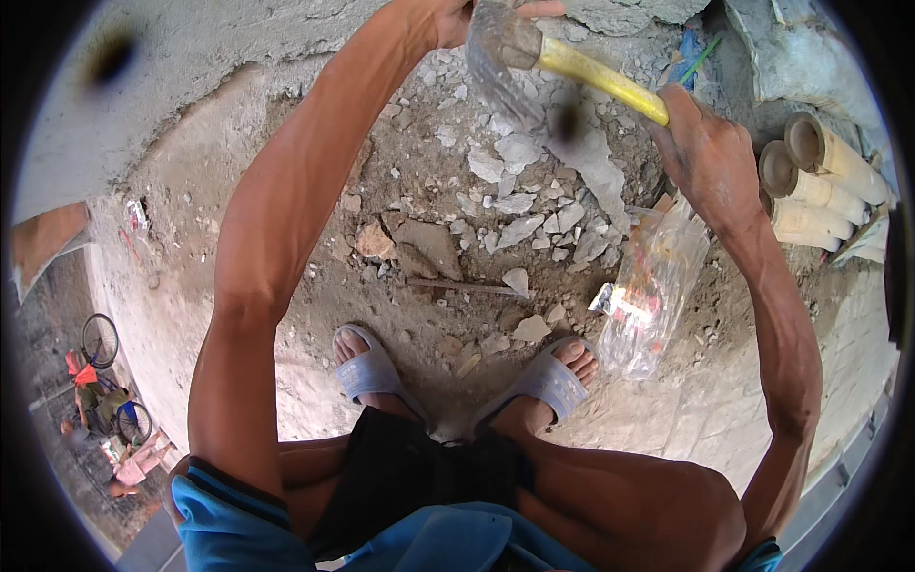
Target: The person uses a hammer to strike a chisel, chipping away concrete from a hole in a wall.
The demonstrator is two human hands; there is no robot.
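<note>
My right hand [710,157] grips the yellow handle of a hammer [602,80]. The hammer's grey, worn head is raised at the top of the view and looks slightly blurred. Behind that head is my left hand [446,21], cut off by the upper edge. One of its fingers shows past the hammer head; the others are hidden, so what it holds, if anything, cannot be seen. Beneath both hands, broken pieces of grey plaster or concrete [519,153] lie scattered over dusty ground.
A thin rod [467,285] lies ahead of my sandalled feet [372,372]. Crumpled clear plastic [643,296] is by the right foot. Stacked bamboo-like tubes [824,172] and a pale sack [801,57] stand at right. Far left, beyond a ledge, are people and a bicycle [100,340].
</note>
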